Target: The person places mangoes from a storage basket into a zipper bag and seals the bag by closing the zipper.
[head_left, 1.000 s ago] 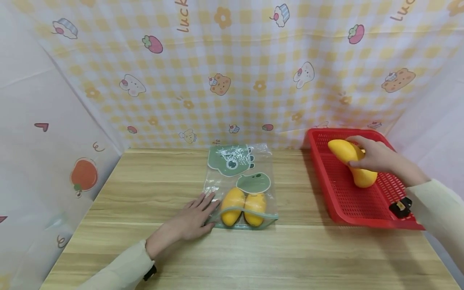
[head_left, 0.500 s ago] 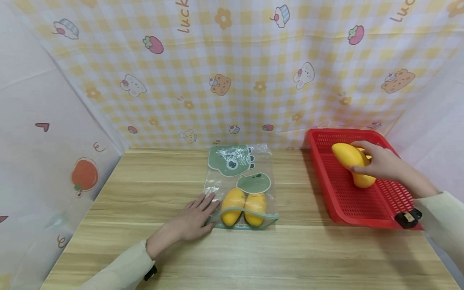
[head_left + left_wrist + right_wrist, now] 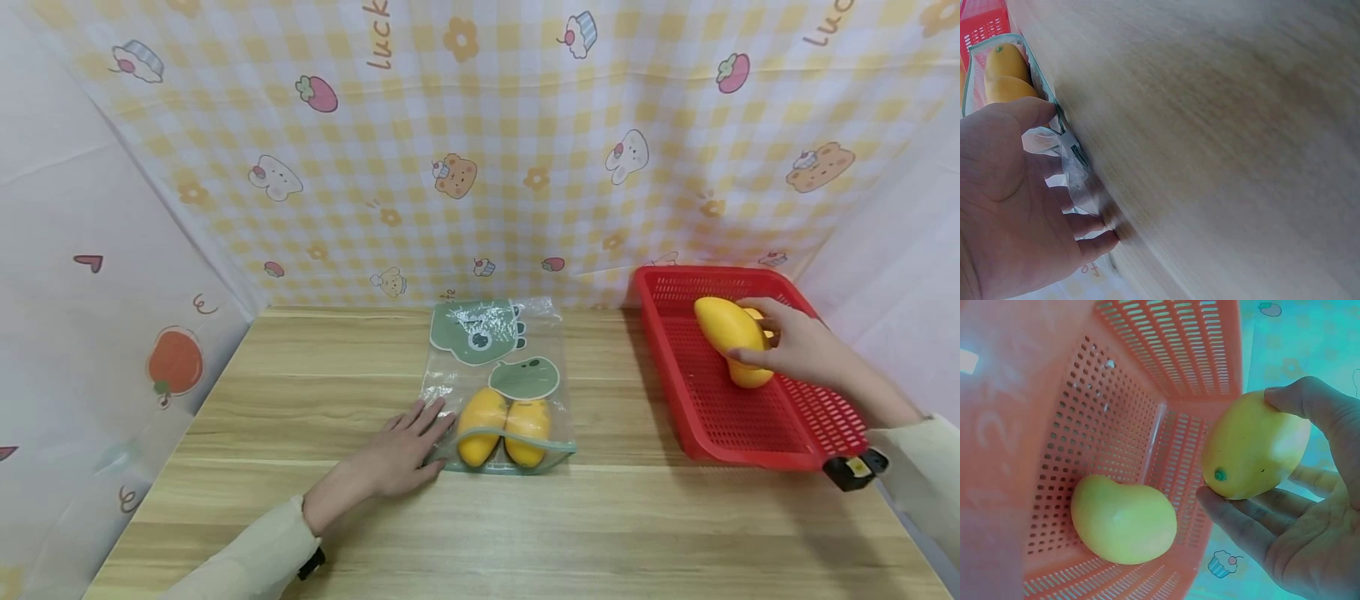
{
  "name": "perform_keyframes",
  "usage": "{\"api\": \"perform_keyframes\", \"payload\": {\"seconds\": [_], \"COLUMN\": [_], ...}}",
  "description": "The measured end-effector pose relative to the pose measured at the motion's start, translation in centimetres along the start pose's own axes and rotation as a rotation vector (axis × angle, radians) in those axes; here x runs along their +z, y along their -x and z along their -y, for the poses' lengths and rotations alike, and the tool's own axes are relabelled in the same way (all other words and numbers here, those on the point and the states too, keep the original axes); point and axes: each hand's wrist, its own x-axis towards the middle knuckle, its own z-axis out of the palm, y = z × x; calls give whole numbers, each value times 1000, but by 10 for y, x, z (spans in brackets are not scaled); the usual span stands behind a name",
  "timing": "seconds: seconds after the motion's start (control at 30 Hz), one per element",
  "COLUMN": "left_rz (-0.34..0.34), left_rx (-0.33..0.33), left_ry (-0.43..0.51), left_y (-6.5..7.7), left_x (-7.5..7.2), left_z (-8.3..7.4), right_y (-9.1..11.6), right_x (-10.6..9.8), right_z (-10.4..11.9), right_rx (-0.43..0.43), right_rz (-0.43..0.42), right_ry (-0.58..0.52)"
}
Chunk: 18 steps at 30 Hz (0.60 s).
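A clear zip bag with green cartoon prints (image 3: 480, 333) lies flat on the table, its open end towards me. Two yellow mangoes (image 3: 483, 425) sit side by side inside it, near the mouth. My left hand (image 3: 397, 454) rests with straight fingers on the bag's left edge; in the left wrist view its thumb touches the green rim (image 3: 1040, 75). Over the red basket (image 3: 678, 392), my right hand (image 3: 806, 346) grips a mango (image 3: 726, 327) between thumb and fingers, stem end visible in the right wrist view. Another mango (image 3: 1124, 520) lies on the basket floor below, partly hidden in the head view.
The wood-grain table (image 3: 480, 533) extends around the bag and basket. A yellow checked cloth (image 3: 525, 225) hangs behind, and a pale printed sheet (image 3: 112, 317) borders the left side. A black wrist strap piece (image 3: 855, 471) is near the basket's front right corner.
My right hand has shifted slightly right and towards me with the mango in its grip. The left hand, the bag and the basket have stayed in place.
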Motion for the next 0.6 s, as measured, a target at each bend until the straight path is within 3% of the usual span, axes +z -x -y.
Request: {"api": "perform_keyframes", "payload": {"seconds": [0.6], "left_rz": [1], "left_rx": [-9], "left_ry": [-2], "left_y": [0], "left_x": [0], "left_z": [-1], "right_y": [16], "right_x": [5], "right_z": [12], "right_rx": [71], "right_rz": [16], "right_ry": [-155]}}
